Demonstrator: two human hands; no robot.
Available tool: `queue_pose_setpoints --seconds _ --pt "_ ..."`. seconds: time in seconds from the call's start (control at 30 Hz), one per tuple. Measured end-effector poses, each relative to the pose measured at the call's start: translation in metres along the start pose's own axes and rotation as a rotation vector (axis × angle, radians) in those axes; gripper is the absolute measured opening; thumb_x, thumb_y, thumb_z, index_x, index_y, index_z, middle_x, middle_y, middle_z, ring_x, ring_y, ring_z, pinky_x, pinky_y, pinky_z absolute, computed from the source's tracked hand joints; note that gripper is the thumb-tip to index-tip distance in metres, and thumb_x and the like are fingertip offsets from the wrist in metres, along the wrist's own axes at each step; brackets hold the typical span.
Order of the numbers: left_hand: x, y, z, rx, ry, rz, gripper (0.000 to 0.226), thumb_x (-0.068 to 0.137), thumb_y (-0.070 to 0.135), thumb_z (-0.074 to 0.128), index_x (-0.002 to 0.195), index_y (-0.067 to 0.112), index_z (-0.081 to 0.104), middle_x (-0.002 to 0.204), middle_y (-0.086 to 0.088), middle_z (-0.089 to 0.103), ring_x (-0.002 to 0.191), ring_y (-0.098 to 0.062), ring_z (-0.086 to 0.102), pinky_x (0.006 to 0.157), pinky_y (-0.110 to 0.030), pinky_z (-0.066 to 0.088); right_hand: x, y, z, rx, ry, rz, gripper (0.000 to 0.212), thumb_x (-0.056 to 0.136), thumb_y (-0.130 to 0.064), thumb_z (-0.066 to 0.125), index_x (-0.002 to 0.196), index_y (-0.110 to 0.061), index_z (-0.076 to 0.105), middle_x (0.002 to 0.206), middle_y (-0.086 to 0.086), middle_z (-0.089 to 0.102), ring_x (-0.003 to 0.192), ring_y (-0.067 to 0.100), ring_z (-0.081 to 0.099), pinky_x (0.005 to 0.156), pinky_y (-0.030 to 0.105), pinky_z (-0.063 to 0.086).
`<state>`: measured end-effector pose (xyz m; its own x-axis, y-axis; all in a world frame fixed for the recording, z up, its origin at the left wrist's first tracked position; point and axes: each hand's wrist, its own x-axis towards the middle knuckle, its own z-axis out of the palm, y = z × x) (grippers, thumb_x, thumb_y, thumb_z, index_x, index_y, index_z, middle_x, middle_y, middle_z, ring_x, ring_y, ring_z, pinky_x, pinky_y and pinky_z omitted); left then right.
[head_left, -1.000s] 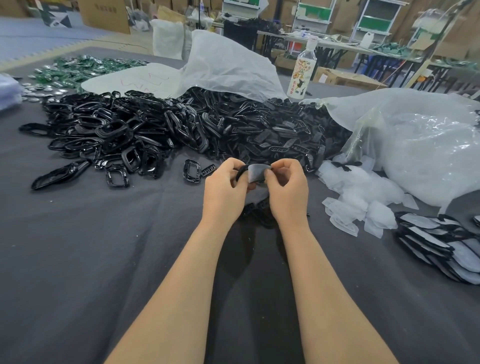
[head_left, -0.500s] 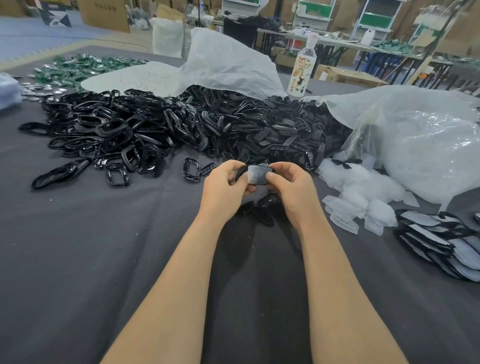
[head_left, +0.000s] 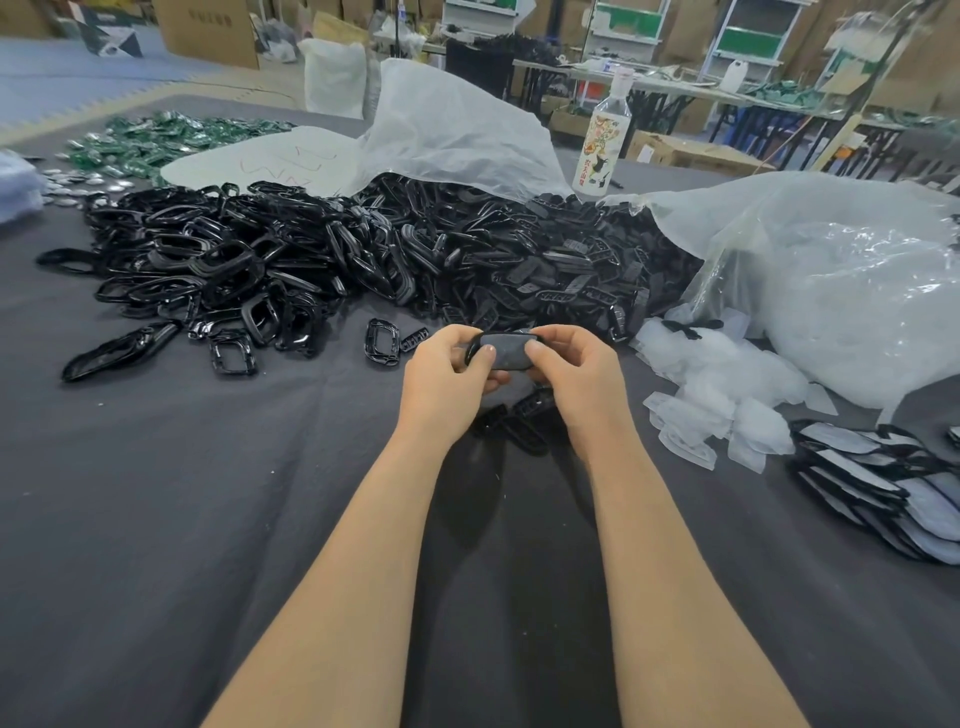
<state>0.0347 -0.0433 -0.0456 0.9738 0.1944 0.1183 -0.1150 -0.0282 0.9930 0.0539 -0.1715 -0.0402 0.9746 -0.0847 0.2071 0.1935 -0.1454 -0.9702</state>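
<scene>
Both hands hold one small black plastic frame with a grey film (head_left: 508, 351) across it, above the dark cloth table (head_left: 208, 493). My left hand (head_left: 451, 375) grips its left end, thumb pressed on the film. My right hand (head_left: 576, 370) grips the right end, thumb on the film's right edge. Under the hands lie a few black slotted parts (head_left: 522, 418). A large heap of black frames and slotted parts (head_left: 363, 260) spreads behind.
A stack of film-covered black frames (head_left: 883, 488) lies at the right, with loose clear film pieces (head_left: 722, 395) beside it. Big clear plastic bags (head_left: 831, 270) sit right and behind. A bottle (head_left: 602, 140) stands at the back. Green pieces (head_left: 156, 140) lie far left.
The film, held up folded a second ago, now lies flat over the frame. Both thumbs have come onto its surface, and the piece has turned to lie level between the hands.
</scene>
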Motion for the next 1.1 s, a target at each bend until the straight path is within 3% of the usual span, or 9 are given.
queue_pose_setpoints --seconds 0.23,0.43,0.73,0.93,1.1 --pt "-0.001 0.000 0.000 0.014 -0.016 0.004 0.024 0.095 0.006 0.055 0.084 0.027 0.056 0.078 0.004 0.070 0.068 -0.008 0.071 0.069 -0.020 0.057 0.003 0.005 0.005 0.011 -0.002 0.105 0.018 0.092 -0.009 0.058 0.082 -0.023 0.064 0.079 0.000 0.068 0.068 0.011 0.063 0.076 0.033 0.054" --pt "-0.001 0.000 0.000 0.040 0.010 0.021 0.024 0.096 0.008 0.055 0.083 0.028 0.056 0.077 0.004 0.070 0.067 -0.006 0.071 0.072 -0.024 0.058 0.002 0.004 0.009 0.047 0.013 0.096 0.023 0.093 -0.005 0.056 0.079 -0.023 0.063 0.078 -0.003 0.067 0.065 0.004 0.062 0.062 0.015 0.051" --pt "-0.003 0.001 0.001 0.041 0.025 0.011 0.018 0.096 0.010 0.055 0.085 0.024 0.057 0.078 0.001 0.071 0.067 -0.007 0.071 0.070 -0.023 0.057 0.001 0.002 0.009 0.046 0.023 0.093 0.022 0.092 -0.005 0.056 0.080 -0.023 0.062 0.080 -0.002 0.066 0.068 0.006 0.062 0.060 0.012 0.050" --pt "-0.002 0.001 0.001 -0.001 0.001 -0.011 0.017 0.096 0.009 0.056 0.086 0.023 0.058 0.074 0.004 0.072 0.069 -0.009 0.072 0.071 -0.022 0.057 0.001 0.001 0.010 0.201 0.035 0.179 0.017 0.090 -0.006 0.059 0.080 -0.020 0.063 0.077 -0.003 0.066 0.068 0.010 0.061 0.063 0.020 0.050" --pt "-0.002 0.004 0.002 -0.037 -0.044 -0.028 0.017 0.095 0.007 0.057 0.084 0.020 0.060 0.075 0.000 0.072 0.069 -0.013 0.072 0.073 -0.026 0.058 0.000 -0.003 0.011 0.245 -0.038 0.185 0.014 0.089 -0.003 0.057 0.081 -0.013 0.063 0.083 0.007 0.066 0.078 0.018 0.062 0.072 0.032 0.054"
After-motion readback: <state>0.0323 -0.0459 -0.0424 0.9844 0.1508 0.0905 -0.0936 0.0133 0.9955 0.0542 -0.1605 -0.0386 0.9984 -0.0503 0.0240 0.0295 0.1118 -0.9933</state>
